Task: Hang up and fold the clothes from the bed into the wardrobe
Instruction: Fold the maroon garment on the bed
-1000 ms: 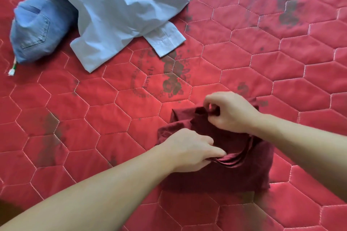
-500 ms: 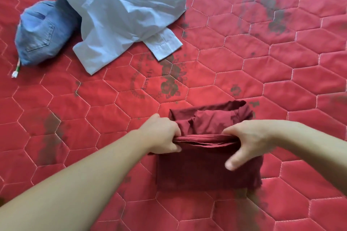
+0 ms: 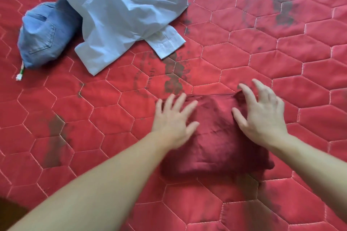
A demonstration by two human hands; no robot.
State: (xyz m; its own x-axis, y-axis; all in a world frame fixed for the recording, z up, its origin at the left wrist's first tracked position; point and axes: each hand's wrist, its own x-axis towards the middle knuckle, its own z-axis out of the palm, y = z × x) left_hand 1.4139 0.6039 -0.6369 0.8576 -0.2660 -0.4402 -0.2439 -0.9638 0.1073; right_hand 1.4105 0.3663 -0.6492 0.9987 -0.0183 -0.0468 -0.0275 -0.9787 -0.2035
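One dark red garment (image 3: 216, 137), folded flat, rectangular, slightly creased

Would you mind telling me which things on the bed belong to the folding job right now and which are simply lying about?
In hand:
- folded dark red garment
- left hand and right hand, both spread open over it

Lying about for now:
- crumpled white shirt, still to be put away
- bundled blue jeans, beside the shirt
- small white connector on a cord
- red quilted bedcover
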